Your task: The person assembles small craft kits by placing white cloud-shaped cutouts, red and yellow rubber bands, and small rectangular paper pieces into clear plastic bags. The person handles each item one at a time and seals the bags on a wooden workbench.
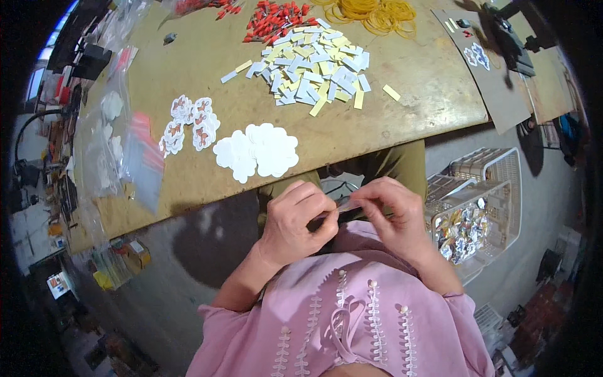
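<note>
Both hands are close together above my lap, just off the table's front edge. My left hand is curled, its thumb and forefinger pinched together. Facing it, my right hand pinches with thumb and fingertips. A small thin translucent piece stretches between the two sets of fingertips; it looks like clear plastic, but its kind is too small to tell. Nearest on the table lie white scalloped cards in overlapping stacks. Left of them are printed cut-out cards with brown figures.
On the table are a heap of white and yellow strips, red-tipped small parts and yellow rubber bands. Clear plastic bags lie at left. A plastic basket with shiny packets stands at right.
</note>
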`<state>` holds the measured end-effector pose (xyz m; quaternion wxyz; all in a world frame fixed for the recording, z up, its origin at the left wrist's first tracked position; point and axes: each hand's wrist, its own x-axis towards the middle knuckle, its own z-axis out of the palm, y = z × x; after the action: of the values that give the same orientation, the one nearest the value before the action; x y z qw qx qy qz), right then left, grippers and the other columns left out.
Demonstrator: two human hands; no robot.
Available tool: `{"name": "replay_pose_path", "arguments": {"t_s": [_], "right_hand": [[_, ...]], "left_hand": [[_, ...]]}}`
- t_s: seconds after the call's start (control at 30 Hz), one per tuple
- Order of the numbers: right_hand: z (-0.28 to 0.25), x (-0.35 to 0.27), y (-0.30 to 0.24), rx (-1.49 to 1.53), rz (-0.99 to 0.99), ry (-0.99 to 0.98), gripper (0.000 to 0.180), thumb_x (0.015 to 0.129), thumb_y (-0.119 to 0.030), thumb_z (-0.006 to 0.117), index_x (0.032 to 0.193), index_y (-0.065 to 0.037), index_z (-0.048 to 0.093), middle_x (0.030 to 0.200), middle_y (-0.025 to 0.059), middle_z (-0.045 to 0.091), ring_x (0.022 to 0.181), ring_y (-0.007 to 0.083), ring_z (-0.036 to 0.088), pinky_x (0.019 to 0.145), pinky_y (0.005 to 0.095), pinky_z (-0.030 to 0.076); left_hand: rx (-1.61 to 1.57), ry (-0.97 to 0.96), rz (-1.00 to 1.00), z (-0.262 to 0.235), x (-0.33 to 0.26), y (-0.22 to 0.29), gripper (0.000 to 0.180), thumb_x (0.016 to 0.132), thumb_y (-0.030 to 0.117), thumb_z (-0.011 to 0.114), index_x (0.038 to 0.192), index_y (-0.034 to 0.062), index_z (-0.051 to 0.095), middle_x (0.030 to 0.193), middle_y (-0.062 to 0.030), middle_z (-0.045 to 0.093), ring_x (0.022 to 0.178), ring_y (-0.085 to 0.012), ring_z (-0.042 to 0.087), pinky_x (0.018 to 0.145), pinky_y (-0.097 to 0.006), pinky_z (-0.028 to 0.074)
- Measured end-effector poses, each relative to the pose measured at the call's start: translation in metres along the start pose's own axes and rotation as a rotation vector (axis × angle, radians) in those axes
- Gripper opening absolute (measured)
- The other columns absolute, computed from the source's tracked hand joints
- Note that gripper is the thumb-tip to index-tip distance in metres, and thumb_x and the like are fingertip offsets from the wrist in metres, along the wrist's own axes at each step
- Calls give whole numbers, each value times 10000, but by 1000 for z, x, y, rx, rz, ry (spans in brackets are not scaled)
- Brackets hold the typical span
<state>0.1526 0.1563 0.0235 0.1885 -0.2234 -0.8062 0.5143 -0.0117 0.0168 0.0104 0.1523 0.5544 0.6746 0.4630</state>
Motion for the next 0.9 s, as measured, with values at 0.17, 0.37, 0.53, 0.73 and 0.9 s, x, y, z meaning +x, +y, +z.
{"name": "replay_pose_path", "arguments": {"t_s": [0.17, 0.37, 0.53, 0.73, 0.9], "right_hand": [[-8, -8, 14, 63, -75, -31, 176, 855, 87, 686, 1006, -1, 711, 988, 131, 734, 972, 309, 733, 845, 394, 581], [-10, -14, 21, 45, -383, -118, 241, 804, 81, 708, 1030, -4, 708, 1113, 146, 724, 1136, 369, 694, 943, 438, 559], [-3, -25, 40, 48, -367, -179, 235, 834, 79, 700, 1052, -8, 713, 1139, 143, 718, 1150, 355, 687, 946, 423, 557], [9, -34, 48, 496, 215, 88, 251, 975, -22, 673, 1226, -14, 675, 1178, 93, 706, 1059, 199, 680, 886, 333, 573], [13, -17, 49, 698, 566, -6, 317, 1003, -143, 706, 1290, -37, 622, 1131, 26, 679, 1025, 100, 643, 781, 280, 597]], "left_hand": [[-351, -146, -336, -5, -24, -17, 77, 837, -31, 706, 862, 20, 654, 816, -64, 661, 713, -162, 622, 642, -301, 499], [-1444, -65, -948, 36, -41, -48, 359, 1102, 299, 495, 1307, 23, 599, 1176, -41, 689, 1011, -130, 668, 860, -315, 572], [-1176, -105, -801, 38, -31, -44, 271, 1043, 154, 626, 1291, 46, 637, 1133, -12, 714, 973, -79, 657, 806, -249, 538], [-960, -60, -725, 37, -27, -30, 222, 1056, 160, 638, 1233, 27, 654, 1072, 2, 713, 953, -52, 635, 795, -227, 513], [-958, -35, -723, 47, -38, -41, 219, 1081, 182, 619, 1187, -7, 650, 1052, 6, 703, 931, -34, 611, 826, -215, 510]]}}
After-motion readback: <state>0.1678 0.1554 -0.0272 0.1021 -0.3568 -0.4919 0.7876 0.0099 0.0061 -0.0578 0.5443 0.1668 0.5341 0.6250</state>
